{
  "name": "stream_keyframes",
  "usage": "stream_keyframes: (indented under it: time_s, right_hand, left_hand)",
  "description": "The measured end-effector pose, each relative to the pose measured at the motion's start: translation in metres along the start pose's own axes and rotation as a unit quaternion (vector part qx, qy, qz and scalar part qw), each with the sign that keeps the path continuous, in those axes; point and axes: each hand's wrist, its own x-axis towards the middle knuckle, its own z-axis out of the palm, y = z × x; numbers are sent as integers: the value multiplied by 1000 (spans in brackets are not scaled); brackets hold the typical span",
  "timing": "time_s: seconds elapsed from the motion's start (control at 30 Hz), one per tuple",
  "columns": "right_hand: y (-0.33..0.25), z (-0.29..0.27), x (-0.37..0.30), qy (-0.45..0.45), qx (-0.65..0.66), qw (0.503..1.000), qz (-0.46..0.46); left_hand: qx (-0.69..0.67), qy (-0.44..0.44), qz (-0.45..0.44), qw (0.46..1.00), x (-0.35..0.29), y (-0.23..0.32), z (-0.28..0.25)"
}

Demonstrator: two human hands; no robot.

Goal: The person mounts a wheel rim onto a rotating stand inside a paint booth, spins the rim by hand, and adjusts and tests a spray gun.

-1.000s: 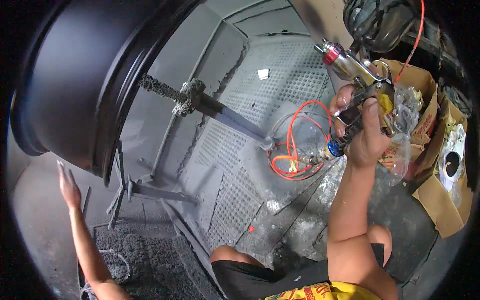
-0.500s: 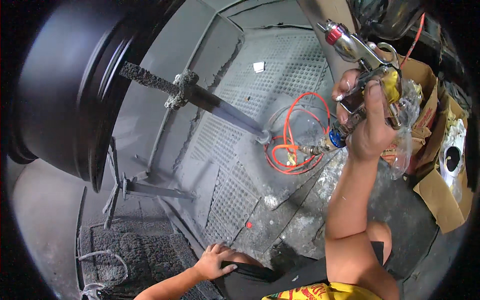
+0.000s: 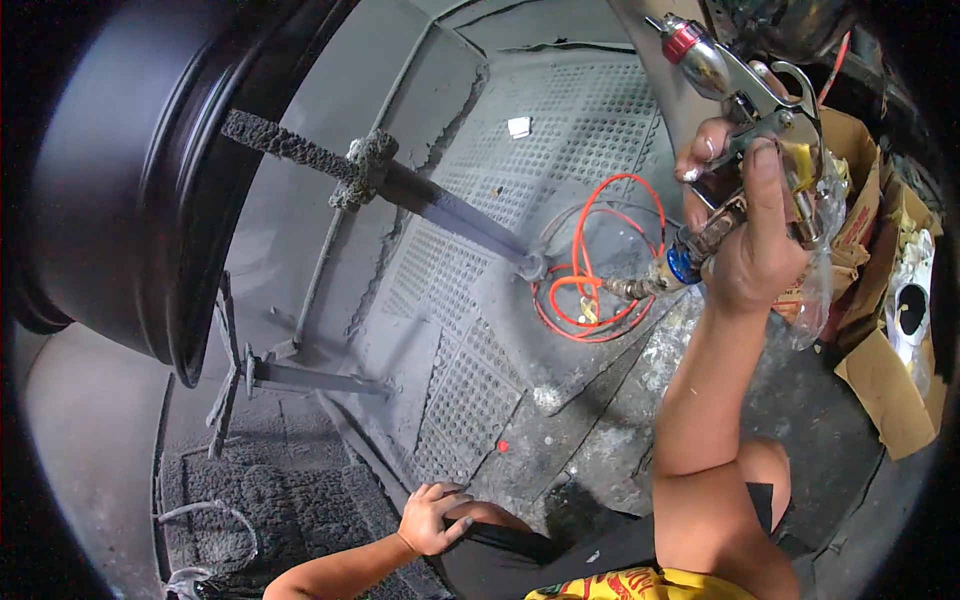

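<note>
My right hand (image 3: 755, 245) is wrapped round the grip of a metal spray gun (image 3: 705, 72). The gun has a red ring near its front end and a hook on top. At the grip's foot sits a blue fitting (image 3: 683, 265), joined to an orange air hose (image 3: 582, 235). My left hand (image 3: 433, 518) lies on my knee with its fingers stretched out, holding nothing. To the left, apart from both hands, a large black wheel rim (image 3: 100, 190) is held up beside a paint-crusted stand (image 3: 440, 210).
Orange hose loops lie on the floor mat (image 3: 590, 95) between the stand and my right arm. Cardboard boxes (image 3: 888, 390) with plastic wrapping stand at the right. A second, lower metal stand (image 3: 320, 380) and a crusted dark pad (image 3: 270, 500) are at lower left.
My right hand and the spray gun have shifted slightly to the right and up. The left hand stays on the knee. The wheel rim appears slightly further left in view.
</note>
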Motion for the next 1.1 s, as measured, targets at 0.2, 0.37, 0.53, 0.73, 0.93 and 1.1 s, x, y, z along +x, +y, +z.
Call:
stream_keyframes:
  time_s: [0.2,0.37,0.53,0.73,0.93,1.1]
  right_hand:
    - [5,3,0,12,15,1000,16]
    - [5,2,-1,12,8,1000,21]
    - [7,-3,1,13,23,999,28]
    - [7,-2,1,13,-2,1000,26]
    - [11,-3,2,16,5,1000,23]
    - [12,-4,2,20,8,1000,20]
  left_hand:
    - [-10,6,8,1000,0,-1,-1]
    - [-14,8,15,1000,0,-4,3]
    - [-5,9,15,1000,4,-1,2]
    - [-2,12,24,1000,6,0,2]
    - [1,13,23,1000,7,1,0]
    - [-9,9,22,1000,9,3,-1]
